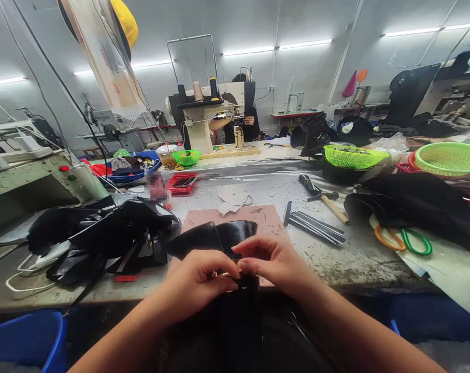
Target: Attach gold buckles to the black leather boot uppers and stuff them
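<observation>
My left hand [198,282] and my right hand [271,259] meet at the near edge of the worktop [351,259]. Both pinch a small gold ring [224,274] on a black leather piece [219,238]. The leather piece runs long from me toward the far edge, over a brown board [268,217]. Its curved end points away from me. A hammer [328,202] lies to the right.

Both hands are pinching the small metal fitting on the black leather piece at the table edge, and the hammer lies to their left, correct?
Not quite. In the head view the hammer lies to the right of the hands, not the left. The left hand and right hand do pinch the metal fitting on the black leather piece.
</observation>
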A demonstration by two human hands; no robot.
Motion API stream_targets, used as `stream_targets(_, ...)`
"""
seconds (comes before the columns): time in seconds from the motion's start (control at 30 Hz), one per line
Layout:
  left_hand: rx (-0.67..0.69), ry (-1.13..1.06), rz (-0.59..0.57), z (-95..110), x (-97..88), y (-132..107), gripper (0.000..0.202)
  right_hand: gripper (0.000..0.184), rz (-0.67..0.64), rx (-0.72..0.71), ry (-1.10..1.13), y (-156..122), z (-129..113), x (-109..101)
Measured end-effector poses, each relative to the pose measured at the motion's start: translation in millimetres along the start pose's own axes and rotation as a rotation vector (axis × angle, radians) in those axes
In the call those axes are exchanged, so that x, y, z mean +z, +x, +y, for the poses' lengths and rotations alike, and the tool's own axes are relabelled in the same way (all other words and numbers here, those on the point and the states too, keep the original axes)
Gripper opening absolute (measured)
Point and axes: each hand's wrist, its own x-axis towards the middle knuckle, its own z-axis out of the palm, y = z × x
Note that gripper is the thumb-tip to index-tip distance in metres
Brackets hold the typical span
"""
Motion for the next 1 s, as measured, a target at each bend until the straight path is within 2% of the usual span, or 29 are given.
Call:
stream_targets(0.13,-0.070,-0.119,0.061,-1.6,2.5,0.9,0.007,0.021,0.022,-0.079,-0.108,-3.6,3.9,1.8)
stream_targets(0.27,-0.118,-0.191,0.126,0.7,1.3,2.0,0.006,0.019,-0.027,-0.083,-0.163,-1.1,10.2,-5.3)
stream_targets(0.43,-0.181,-0.210,0.103,1.6,-1.2,2.2,0.007,0.026,-0.134,-0.123,-0.213,-0.5,11.2,-12.0)
stream_targets(0.57,-0.197,-0.199,0.090,-6.2,-2.2,3.8,0.007,0.025,-0.211,-0.097,-0.292,-3.9,13.2,-11.3)
stream_targets(0.77,-0.236,-0.285,-0.055,-20.5,-6.1,8.4,0.010,0.022,-0.153,-0.104,-0.198,-2.9,22.2,-6.6)
stream_targets(0.9,-0.272,-0.293,-0.056,-23.8,-7.1,9.0,0.010,0.024,-0.035,-0.153,-0.253,-3.6,21.6,-3.7)
stream_targets(1.0,-0.278,-0.308,-0.063,-27.2,-6.0,9.3,0.012,0.016,-0.037,-0.158,-0.291,-4.4,20.7,-1.7)
